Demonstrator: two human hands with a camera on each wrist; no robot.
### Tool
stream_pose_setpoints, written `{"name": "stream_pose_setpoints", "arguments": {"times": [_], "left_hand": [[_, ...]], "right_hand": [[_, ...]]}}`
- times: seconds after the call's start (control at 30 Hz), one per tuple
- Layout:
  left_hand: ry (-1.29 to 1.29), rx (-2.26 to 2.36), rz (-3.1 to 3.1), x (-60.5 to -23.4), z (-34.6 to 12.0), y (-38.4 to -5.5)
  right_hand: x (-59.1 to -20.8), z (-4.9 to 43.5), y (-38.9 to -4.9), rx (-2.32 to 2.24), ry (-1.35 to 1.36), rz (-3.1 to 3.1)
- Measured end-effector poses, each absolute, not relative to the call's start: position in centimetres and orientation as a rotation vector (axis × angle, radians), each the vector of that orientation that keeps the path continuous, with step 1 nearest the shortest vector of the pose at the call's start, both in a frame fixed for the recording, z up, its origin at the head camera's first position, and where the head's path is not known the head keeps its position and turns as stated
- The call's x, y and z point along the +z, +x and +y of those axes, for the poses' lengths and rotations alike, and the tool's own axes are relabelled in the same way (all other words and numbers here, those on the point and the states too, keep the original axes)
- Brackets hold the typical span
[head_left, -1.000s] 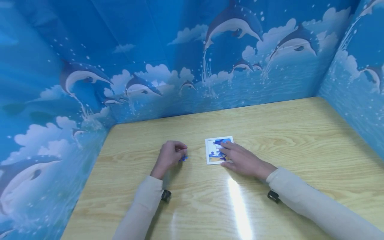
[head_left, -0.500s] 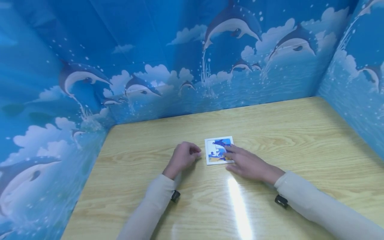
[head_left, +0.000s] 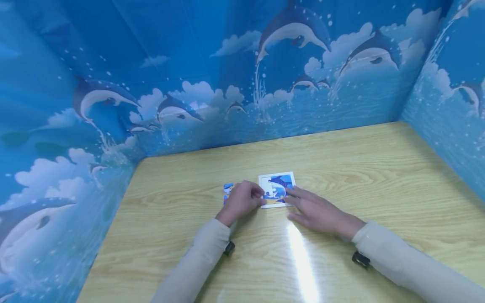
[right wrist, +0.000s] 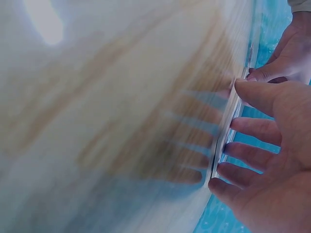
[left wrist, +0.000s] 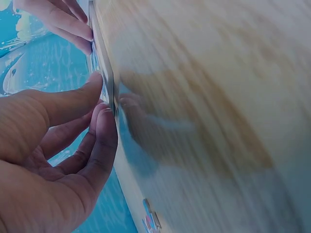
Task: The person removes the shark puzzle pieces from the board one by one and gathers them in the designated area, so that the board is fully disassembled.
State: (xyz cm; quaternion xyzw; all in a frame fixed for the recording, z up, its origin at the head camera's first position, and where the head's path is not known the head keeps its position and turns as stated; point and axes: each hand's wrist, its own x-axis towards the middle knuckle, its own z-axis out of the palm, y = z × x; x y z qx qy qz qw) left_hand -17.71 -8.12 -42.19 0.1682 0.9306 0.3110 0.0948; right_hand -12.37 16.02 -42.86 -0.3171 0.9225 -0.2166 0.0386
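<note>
A small square dolphin jigsaw puzzle [head_left: 278, 185] in a white frame lies on the table, part of its left side bare white. My left hand [head_left: 244, 198] is at the frame's left edge with thumb and fingertips drawn together in a pinch. The puzzle piece between them is mostly hidden by the fingers. In the left wrist view, the left thumb [left wrist: 82, 99] meets the frame's edge [left wrist: 104, 53]. My right hand [head_left: 316, 210] has its fingers spread and nearly straight, their tips resting along the frame's right side. Several loose puzzle pieces [head_left: 227, 190] lie left of the left hand, partly covered by it.
The wooden table [head_left: 360, 168] has a glossy top with a bright light reflection near the front. Blue curtains [head_left: 212, 63] printed with dolphins stand along its back, left and right sides. A black wrist device [head_left: 361, 259] sits under each sleeve.
My left hand has moved right, from the loose pieces to the frame's left edge. My right hand has drawn back slightly to the right, uncovering more of the picture.
</note>
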Motion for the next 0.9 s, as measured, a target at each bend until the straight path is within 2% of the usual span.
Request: {"name": "stream_pose_setpoints", "arguments": {"times": [0.9], "left_hand": [[0.471, 0.918, 2.747, -42.46, -7.5, -18.08]], "right_hand": [[-42.96, 16.31, -11.66, -0.64, -1.003, 2.854]]}}
